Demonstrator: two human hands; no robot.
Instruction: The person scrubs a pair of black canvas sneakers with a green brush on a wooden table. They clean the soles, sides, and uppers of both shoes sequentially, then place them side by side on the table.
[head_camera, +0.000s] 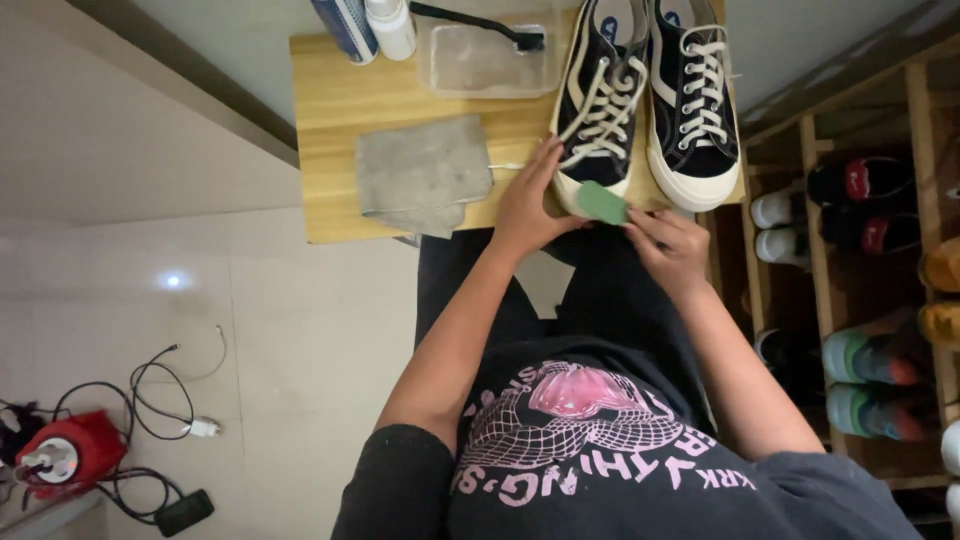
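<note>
On wooden table (330, 100), left hand (527, 205) pressing flat w/ open fingers on toe of left black sneaker (600, 110), steadying it. Right hand (668, 245) pinching green sponge (601, 202) vs. toe rubber. Sponge prob. soft, light; gripping by edges. Grey cloth (420, 175) lying nearby.

A green sponge (601, 203) is pressed against the toe of the left black sneaker (598, 110) by the right hand (668, 247). The sneaker's side is steadied by the left hand (527, 203); a grey cloth (421, 173) lies left of it.
</note>
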